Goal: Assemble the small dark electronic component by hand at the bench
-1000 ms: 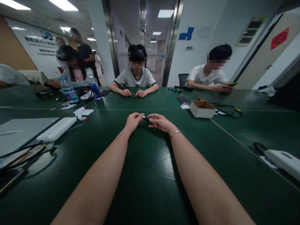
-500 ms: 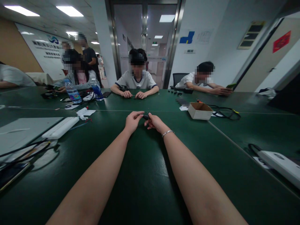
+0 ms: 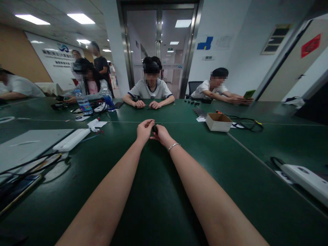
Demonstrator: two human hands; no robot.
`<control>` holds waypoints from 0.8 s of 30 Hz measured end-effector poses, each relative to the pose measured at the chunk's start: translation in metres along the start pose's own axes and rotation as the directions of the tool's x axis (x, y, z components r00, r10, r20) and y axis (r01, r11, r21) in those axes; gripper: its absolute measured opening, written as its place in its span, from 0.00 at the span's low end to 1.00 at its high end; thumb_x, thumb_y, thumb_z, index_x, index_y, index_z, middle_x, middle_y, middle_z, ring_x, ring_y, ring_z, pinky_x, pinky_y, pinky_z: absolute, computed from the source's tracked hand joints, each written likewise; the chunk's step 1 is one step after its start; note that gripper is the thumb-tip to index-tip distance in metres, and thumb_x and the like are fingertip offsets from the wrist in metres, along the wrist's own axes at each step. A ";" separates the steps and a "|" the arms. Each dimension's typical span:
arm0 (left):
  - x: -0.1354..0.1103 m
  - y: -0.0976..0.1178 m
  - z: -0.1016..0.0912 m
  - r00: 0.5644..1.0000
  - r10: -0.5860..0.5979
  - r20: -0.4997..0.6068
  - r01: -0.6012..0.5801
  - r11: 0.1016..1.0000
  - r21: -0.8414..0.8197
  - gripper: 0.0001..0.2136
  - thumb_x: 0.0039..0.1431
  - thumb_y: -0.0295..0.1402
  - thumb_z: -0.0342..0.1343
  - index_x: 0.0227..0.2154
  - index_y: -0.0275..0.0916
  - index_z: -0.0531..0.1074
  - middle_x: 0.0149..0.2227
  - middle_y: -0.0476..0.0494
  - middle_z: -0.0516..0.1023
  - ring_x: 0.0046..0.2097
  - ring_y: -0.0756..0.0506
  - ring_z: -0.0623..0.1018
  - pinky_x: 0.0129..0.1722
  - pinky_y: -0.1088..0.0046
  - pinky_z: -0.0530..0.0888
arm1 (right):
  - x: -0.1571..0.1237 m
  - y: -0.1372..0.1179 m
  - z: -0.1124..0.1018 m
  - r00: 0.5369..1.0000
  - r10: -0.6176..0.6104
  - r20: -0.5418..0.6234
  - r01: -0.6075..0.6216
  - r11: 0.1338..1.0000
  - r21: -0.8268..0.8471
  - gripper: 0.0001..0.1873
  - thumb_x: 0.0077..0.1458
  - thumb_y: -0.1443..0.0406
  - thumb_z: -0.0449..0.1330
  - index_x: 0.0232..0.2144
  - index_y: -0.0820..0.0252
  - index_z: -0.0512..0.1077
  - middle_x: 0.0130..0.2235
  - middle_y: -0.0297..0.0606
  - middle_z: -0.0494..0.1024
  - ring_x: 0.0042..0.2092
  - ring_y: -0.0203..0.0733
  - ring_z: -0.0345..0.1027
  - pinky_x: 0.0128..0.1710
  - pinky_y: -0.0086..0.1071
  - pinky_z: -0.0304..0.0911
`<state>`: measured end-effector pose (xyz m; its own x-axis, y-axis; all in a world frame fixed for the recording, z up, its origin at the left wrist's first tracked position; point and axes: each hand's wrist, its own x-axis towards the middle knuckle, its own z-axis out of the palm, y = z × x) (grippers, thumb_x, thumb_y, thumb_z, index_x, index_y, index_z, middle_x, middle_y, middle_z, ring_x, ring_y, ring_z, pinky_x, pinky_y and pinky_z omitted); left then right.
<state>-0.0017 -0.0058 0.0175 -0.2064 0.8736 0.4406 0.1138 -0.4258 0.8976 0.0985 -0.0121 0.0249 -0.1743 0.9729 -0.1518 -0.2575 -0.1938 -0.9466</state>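
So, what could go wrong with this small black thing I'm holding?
The small black object might slip from the right hand, which partly hides it, so a loose grip could go unnoticed. The left hand, close by, could knock it. If dropped, it may be hard to spot against the dark green table.

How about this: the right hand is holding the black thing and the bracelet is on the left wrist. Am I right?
Not quite: the head view shows the bracelet on the right wrist. The right hand does hold the black thing.
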 end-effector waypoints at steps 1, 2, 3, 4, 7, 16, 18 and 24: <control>0.000 -0.001 0.001 1.000 -0.018 -0.013 0.018 1.000 0.010 0.08 0.51 0.31 0.57 0.33 0.34 0.76 0.35 0.41 0.80 0.38 0.46 0.78 0.42 0.72 0.73 | 0.002 0.004 0.002 0.999 -0.032 -0.007 0.032 0.999 -0.003 0.11 0.66 0.67 0.43 0.32 0.59 0.60 0.19 0.26 0.60 0.18 0.30 0.55 0.22 0.24 0.66; 0.000 -0.002 0.002 0.999 -0.039 -0.026 0.040 0.999 0.023 0.08 0.51 0.31 0.57 0.33 0.35 0.76 0.35 0.41 0.80 0.38 0.46 0.78 0.41 0.72 0.73 | 0.004 0.008 0.004 0.998 -0.060 -0.017 0.060 0.998 -0.008 0.10 0.66 0.68 0.43 0.32 0.59 0.60 0.19 0.26 0.60 0.18 0.29 0.54 0.21 0.24 0.66; 0.000 -0.003 0.002 0.998 -0.059 -0.036 0.061 0.997 0.044 0.08 0.51 0.32 0.58 0.33 0.35 0.76 0.34 0.42 0.80 0.37 0.46 0.78 0.40 0.73 0.73 | 0.006 0.012 0.005 0.996 -0.083 -0.032 0.082 0.996 -0.018 0.10 0.66 0.68 0.43 0.33 0.58 0.60 0.20 0.25 0.60 0.17 0.29 0.54 0.21 0.23 0.66; 0.000 -0.004 0.003 0.996 -0.074 -0.041 0.077 0.994 0.075 0.08 0.51 0.33 0.58 0.33 0.36 0.76 0.34 0.42 0.81 0.37 0.46 0.78 0.38 0.73 0.73 | 0.007 0.015 0.005 0.994 -0.099 -0.051 0.098 0.995 -0.032 0.09 0.66 0.68 0.42 0.34 0.58 0.60 0.20 0.25 0.61 0.17 0.29 0.55 0.21 0.23 0.66; -0.003 -0.005 0.002 0.994 -0.082 -0.065 0.095 0.971 0.219 0.09 0.51 0.37 0.59 0.32 0.38 0.77 0.33 0.43 0.81 0.36 0.45 0.78 0.37 0.72 0.72 | 0.012 0.021 0.002 0.985 -0.135 -0.105 0.127 0.988 -0.084 0.06 0.65 0.69 0.43 0.36 0.56 0.58 0.22 0.25 0.61 0.17 0.28 0.56 0.20 0.22 0.65; 0.000 -0.034 -0.012 0.980 -0.176 -0.093 0.191 0.964 0.184 0.12 0.50 0.40 0.60 0.32 0.36 0.77 0.34 0.40 0.80 0.36 0.45 0.78 0.35 0.73 0.71 | 0.012 0.030 -0.008 0.935 -0.355 -0.003 0.338 0.894 -0.295 0.11 0.55 0.73 0.55 0.40 0.56 0.62 0.32 0.26 0.65 0.19 0.25 0.63 0.19 0.21 0.64; 0.001 -0.038 -0.013 0.992 -0.124 -0.020 0.125 0.988 0.090 0.10 0.53 0.35 0.58 0.35 0.35 0.76 0.36 0.41 0.79 0.36 0.48 0.77 0.35 0.76 0.71 | 0.010 0.028 -0.008 0.955 -0.295 0.004 0.285 0.918 -0.275 0.09 0.59 0.71 0.53 0.42 0.56 0.61 0.29 0.25 0.66 0.16 0.26 0.61 0.18 0.23 0.65; -0.007 -0.026 -0.004 0.982 -0.115 0.151 0.110 0.993 0.044 0.12 0.59 0.31 0.49 0.44 0.35 0.71 0.30 0.47 0.74 0.17 0.56 0.66 0.19 0.80 0.64 | 0.013 0.025 -0.005 0.970 -0.230 -0.077 0.183 0.903 -0.388 0.10 0.67 0.67 0.42 0.44 0.57 0.61 0.20 0.25 0.65 0.14 0.32 0.60 0.15 0.25 0.63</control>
<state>-0.0072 -0.0017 -0.0094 -0.0688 0.9425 0.3272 0.1329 -0.3164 0.9393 0.0945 -0.0041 -0.0020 -0.0364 0.9982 0.0484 0.1046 0.0520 -0.9932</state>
